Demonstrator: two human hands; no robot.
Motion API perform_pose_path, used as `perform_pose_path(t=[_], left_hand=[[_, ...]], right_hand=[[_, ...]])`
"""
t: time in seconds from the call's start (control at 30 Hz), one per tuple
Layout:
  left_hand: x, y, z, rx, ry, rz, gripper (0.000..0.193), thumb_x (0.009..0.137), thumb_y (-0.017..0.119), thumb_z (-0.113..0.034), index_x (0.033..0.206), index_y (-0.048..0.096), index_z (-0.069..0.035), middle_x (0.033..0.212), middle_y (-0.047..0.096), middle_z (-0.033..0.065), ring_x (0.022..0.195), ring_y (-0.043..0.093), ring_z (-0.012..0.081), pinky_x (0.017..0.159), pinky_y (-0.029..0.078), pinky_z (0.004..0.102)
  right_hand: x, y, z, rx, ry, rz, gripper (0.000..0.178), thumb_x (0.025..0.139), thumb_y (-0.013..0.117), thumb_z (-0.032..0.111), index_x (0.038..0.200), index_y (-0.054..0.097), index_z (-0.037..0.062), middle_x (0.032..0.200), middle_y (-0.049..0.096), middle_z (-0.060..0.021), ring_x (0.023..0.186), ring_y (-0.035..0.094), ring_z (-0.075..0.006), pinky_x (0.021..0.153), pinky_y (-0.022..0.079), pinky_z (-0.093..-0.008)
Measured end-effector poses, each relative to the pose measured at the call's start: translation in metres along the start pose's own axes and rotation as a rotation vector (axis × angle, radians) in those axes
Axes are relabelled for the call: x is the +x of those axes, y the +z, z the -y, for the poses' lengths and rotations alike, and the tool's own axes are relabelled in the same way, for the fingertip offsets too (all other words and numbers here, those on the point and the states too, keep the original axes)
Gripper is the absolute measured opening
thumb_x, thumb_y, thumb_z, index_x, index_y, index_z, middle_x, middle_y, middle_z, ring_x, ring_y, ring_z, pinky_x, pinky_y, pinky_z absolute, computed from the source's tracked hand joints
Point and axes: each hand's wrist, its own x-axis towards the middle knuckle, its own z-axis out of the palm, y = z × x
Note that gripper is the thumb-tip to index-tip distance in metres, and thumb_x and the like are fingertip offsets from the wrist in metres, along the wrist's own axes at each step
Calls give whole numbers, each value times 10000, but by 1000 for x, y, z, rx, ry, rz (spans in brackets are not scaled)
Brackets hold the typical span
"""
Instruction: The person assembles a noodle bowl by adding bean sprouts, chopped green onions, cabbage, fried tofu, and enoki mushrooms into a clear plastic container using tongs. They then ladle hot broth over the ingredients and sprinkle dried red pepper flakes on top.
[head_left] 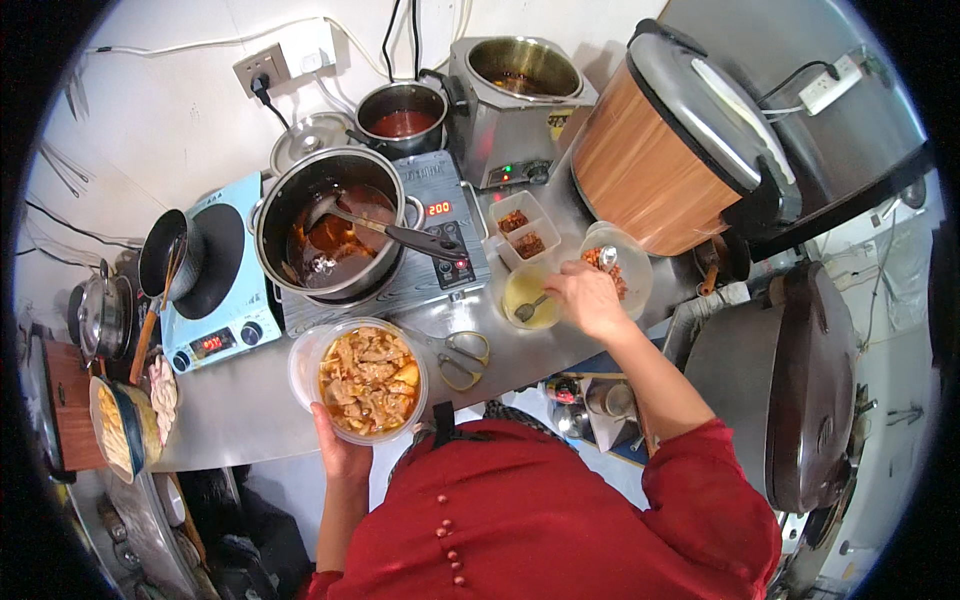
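My left hand [341, 446] is closed around the lower left side of a round clear plastic tub [423, 385]. Chunks of meat [370, 372] in brown sauce fill the tub. Over the counter to the right, my right hand [588, 297] pinches a small spoon [528, 310], whose bowl is inside a round container with pale yellow contents [545, 318]. Beside that hand stands a clear bowl [640, 268] of chopped reddish pieces, with another spoon [607, 257] in it. A divided plastic box [508, 205] holding dark red seasoning sits just behind the yellow container.
A large pot [405, 185] of dark red broth with a ladle [395, 232] stands on an induction cooker [462, 235]. Scissors [463, 358] lie by the tub. A wood-patterned rice cooker [640, 150] stands at the back right; a blue cooker [235, 270] is on the left.
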Motion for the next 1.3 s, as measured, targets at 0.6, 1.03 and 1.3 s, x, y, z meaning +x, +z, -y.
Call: perform_pose_path(t=[0.6,1.03,1.3], left_hand=[[-37,62,91,14,168,-241,826,978,382,-680,1549,294,-89,1557,383,134,1403,411,321,1165,340,482],[-58,55,124,-66,227,-292,839,957,469,-658,1538,314,-73,1554,394,140,1419,390,323,1182,312,484],[-78,38,121,-93,276,-342,843,953,488,-651,1535,315,-67,1549,400,143,1407,409,324,1174,330,487]], right_hand=[[65,58,-64,-50,-218,-22,137,788,726,139,910,684,92,916,622,-74,916,623,-299,734,554,-430],[40,30,-16,485,-376,-84,104,874,679,75,976,691,54,868,673,-104,785,665,-312,695,532,-401],[49,98,92,989,-325,407,139,953,610,76,1072,665,30,765,683,-23,636,647,-93,568,513,-245]])
